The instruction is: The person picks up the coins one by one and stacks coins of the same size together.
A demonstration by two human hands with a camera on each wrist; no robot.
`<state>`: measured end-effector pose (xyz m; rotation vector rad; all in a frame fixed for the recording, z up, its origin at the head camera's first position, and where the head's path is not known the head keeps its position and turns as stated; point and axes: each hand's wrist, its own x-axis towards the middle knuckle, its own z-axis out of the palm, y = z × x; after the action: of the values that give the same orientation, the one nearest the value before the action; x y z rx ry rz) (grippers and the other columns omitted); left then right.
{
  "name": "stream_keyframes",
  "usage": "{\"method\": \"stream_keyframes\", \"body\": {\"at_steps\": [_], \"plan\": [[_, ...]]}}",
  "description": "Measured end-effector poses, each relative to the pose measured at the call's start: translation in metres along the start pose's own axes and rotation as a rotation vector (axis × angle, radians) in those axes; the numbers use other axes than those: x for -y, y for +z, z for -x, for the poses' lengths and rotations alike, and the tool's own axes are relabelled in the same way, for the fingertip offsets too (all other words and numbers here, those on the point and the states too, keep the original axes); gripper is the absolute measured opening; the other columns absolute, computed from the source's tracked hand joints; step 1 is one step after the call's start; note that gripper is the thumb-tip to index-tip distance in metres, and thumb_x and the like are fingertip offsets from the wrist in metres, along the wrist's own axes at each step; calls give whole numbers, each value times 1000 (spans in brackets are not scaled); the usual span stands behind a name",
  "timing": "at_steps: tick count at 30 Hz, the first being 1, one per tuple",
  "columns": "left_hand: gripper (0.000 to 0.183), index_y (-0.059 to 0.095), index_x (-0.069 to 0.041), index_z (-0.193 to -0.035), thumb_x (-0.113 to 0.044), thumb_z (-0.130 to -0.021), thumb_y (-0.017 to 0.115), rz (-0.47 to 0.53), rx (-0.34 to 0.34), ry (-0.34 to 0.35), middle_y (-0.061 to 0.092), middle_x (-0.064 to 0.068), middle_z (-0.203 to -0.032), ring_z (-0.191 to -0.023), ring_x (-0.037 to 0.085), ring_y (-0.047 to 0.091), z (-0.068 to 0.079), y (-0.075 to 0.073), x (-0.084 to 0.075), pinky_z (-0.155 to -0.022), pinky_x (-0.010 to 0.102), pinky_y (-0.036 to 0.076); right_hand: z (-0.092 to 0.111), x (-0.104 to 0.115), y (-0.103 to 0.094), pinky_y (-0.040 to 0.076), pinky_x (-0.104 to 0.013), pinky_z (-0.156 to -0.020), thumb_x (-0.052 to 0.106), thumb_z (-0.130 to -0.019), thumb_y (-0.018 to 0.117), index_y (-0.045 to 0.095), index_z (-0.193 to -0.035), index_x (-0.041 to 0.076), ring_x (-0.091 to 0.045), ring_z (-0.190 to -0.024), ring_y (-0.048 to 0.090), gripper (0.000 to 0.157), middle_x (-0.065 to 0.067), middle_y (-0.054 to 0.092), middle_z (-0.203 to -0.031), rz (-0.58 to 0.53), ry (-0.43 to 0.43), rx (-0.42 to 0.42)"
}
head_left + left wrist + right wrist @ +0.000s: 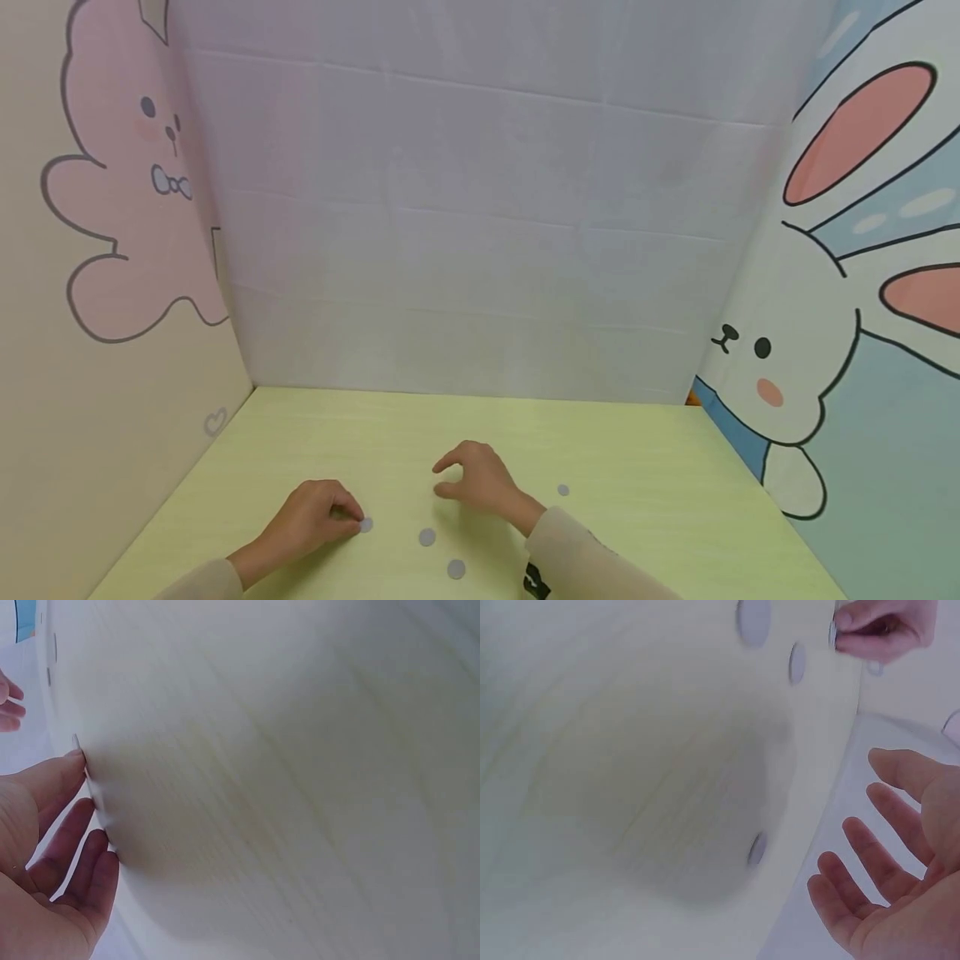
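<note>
My left hand (303, 518) is low over the left part of the yellow-green table and pinches the edge of a small, flat grey disc (366, 525) between thumb and fingers. In the left wrist view that disc (76, 741) sticks out beyond the thumb tip, and the other fingers are slightly bent at the table surface. My right hand (483, 481) hovers above the middle of the table, thumb and fingers apart with nothing between them. Two similar discs, one nearer the left hand (427, 537) and one closer to the front (456, 569), lie between the hands.
Another grey disc (563, 490) lies to the right of my right hand. The table (337, 425) is bounded by a pale back sheet (480, 250), a left panel with a pink cartoon animal (120, 233) and a right panel with white rabbits (795, 367).
</note>
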<state>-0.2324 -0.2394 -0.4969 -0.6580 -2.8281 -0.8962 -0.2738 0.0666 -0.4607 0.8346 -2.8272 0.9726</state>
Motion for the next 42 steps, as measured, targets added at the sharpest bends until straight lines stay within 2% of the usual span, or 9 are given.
{"method": "stream_keyframes", "body": {"at_steps": [3, 11, 13, 18, 20, 28, 39, 42], "plan": [[14, 82, -27, -85, -22, -80, 94, 2, 2, 1, 73, -20, -88, -83, 4, 66, 0, 0, 0, -74, 26, 53, 6, -15, -10, 55, -42, -86, 18, -90, 85, 82, -112, 9, -35, -106, 66, 25, -8, 74, -112, -30, 23, -16], [13, 82, -28, -86, -23, -81, 94, 14, 5, -2, 72, -20, -88, -82, 2, 64, 0, -1, 0, -72, 25, 51, 19, -46, -21, 56, -53, -89, 18, -88, 87, 79, -117, 4, -41, -110, 64, 33, -15, 71, -116, -64, 77, -13], [13, 82, -28, -86, -24, -81, 94, 16, 5, -4, 72, -20, -88, -82, 2, 63, 0, -1, 0, -72, 25, 51, 20, -53, -20, 56, -52, -88, 19, -88, 87, 79, -117, 4, -39, -108, 64, 33, -14, 71, -115, -52, 75, -11], [13, 82, -28, -86, -24, -82, 93, 24, 8, -6, 72, -20, -88, -82, 3, 64, 0, -1, 0, -73, 25, 51, 20, -64, -17, 55, -41, -83, 19, -87, 87, 81, -115, 7, -28, -99, 63, 32, -10, 72, -111, 9, 72, -5], [13, 82, -28, -86, -24, -82, 93, 26, 9, -8, 72, -20, -89, -82, 3, 64, 0, -1, -1, -73, 25, 52, 21, -66, -16, 55, -38, -82, 19, -86, 88, 81, -114, 7, -25, -97, 63, 31, -8, 72, -110, 29, 72, -6], [14, 82, -29, -85, -24, -81, 93, 16, 0, -17, 72, -20, -89, -82, 3, 63, 0, 0, -1, -73, 24, 52, 22, -66, -11, 57, -41, -87, 18, -81, 91, 83, -110, 9, -27, -99, 66, 32, -7, 73, -107, 95, 33, -20], [13, 82, -28, -85, -24, -82, 93, 15, -6, -15, 71, -20, -88, -81, 3, 63, 1, 1, 1, -72, 24, 51, 21, -64, -5, 52, -38, -82, 25, -85, 91, 85, -107, 17, -25, -100, 57, 24, -4, 65, -109, 133, 100, -30], [13, 81, -28, -85, -23, -82, 93, 18, -2, -23, 71, -20, -88, -82, 3, 64, 1, 1, 1, -73, 24, 51, 21, -62, -4, 54, -41, -85, 24, -85, 91, 85, -105, 16, -26, -99, 58, 22, -4, 65, -108, 117, 107, -38]]}}
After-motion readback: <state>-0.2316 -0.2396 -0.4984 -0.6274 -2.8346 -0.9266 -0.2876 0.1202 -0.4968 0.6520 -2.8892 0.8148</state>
